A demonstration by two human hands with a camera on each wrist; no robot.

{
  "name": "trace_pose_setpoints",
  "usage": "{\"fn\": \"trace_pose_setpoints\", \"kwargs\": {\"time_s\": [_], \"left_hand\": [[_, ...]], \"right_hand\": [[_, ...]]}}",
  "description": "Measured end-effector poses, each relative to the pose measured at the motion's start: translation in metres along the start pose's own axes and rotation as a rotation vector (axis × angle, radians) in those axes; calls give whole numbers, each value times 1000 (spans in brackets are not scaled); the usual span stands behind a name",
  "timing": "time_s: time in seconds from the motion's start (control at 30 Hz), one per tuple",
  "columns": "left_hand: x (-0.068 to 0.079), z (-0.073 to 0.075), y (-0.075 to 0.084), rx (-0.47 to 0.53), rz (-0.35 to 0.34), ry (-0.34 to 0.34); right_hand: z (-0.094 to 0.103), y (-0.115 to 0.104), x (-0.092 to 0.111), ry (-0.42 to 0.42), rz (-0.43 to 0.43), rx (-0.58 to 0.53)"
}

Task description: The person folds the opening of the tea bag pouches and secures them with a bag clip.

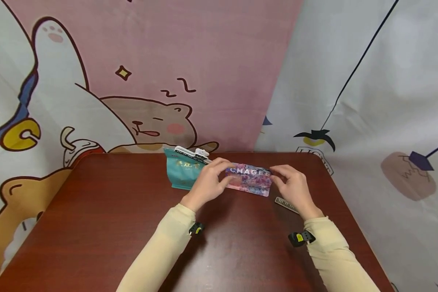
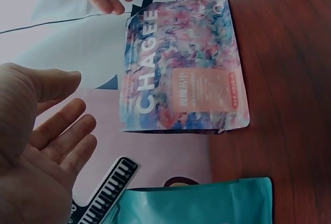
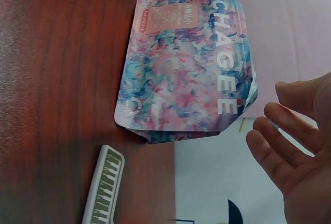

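Note:
A colourful pink-and-blue pouch [image 1: 249,181] lettered CHAGEE stands upright on the table between the two hands. At its left end is the left hand [image 1: 211,180], fingers relaxed and thumb apart; the left wrist view shows a gap between that hand and the pouch [image 2: 181,69]. Beyond the pouch's other end, the right hand [image 1: 293,187] has its fingers loosely bent and holds nothing, apart from the pouch [image 3: 181,69] in the right wrist view. A piano-key patterned clip [image 1: 286,205] lies on the table beside the right hand, partly hidden by it in the head view.
Left of the pouch stands a teal pouch [image 1: 182,172], with a piano-key clip [image 1: 190,154] along its top. The brown table [image 1: 113,227] ends at the back against a cartoon-printed cloth [image 1: 219,81].

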State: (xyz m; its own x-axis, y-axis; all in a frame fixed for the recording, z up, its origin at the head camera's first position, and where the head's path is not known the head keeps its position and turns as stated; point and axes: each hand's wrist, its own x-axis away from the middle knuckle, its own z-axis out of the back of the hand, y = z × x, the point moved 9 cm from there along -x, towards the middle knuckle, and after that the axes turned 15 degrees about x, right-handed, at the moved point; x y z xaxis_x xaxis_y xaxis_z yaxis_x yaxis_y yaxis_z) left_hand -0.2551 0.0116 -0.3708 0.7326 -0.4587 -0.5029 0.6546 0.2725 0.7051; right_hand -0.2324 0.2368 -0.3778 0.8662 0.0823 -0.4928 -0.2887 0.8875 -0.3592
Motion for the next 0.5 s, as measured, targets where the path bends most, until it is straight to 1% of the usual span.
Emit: {"fn": "trace_pose_setpoints", "kwargs": {"time_s": [0.2, 0.4, 0.5], "left_hand": [[-3, -10, -4, -3, 32, 8], [-6, -21, -1, 9, 34, -8], [-8, -26, -2, 10, 36, -2]], "right_hand": [[-4, 10, 9, 32, -22, -8], [-6, 15, 14, 97, -32, -4], [-8, 18, 15, 109, -41, -2]]}}
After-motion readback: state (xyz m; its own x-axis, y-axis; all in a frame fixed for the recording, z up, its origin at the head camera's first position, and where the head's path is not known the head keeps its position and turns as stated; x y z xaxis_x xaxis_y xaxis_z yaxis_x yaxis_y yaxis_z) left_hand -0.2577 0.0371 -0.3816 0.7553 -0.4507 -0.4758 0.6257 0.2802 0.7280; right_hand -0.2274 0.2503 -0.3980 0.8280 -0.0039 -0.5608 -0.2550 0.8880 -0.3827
